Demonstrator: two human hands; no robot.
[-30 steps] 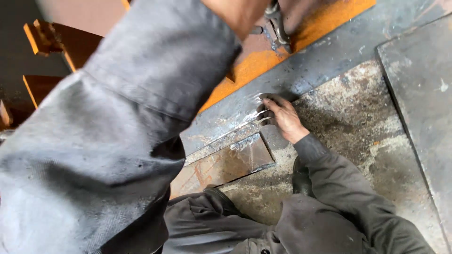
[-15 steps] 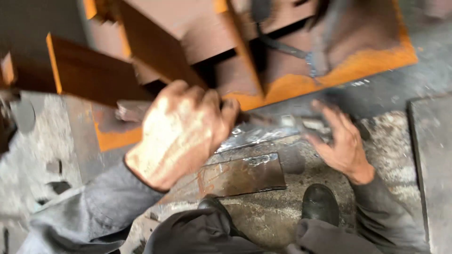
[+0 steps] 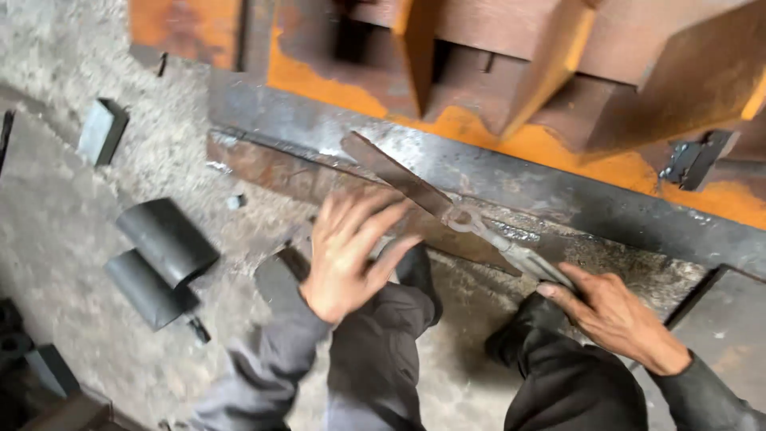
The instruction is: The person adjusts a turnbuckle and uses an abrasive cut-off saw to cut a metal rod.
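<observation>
My left hand (image 3: 351,251) has drawn back from the steel plate (image 3: 319,172), fingers spread, holding nothing; my right hand (image 3: 614,315) grips the tongs (image 3: 471,222) handles, their blade-like jaw lying ahead-left.

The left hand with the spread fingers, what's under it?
Under the left hand you can see a rusty flat metal strip running along the floor and the person's dark trouser knee. The bit of strip right beneath the palm is covered, so it cannot be seen.
</observation>
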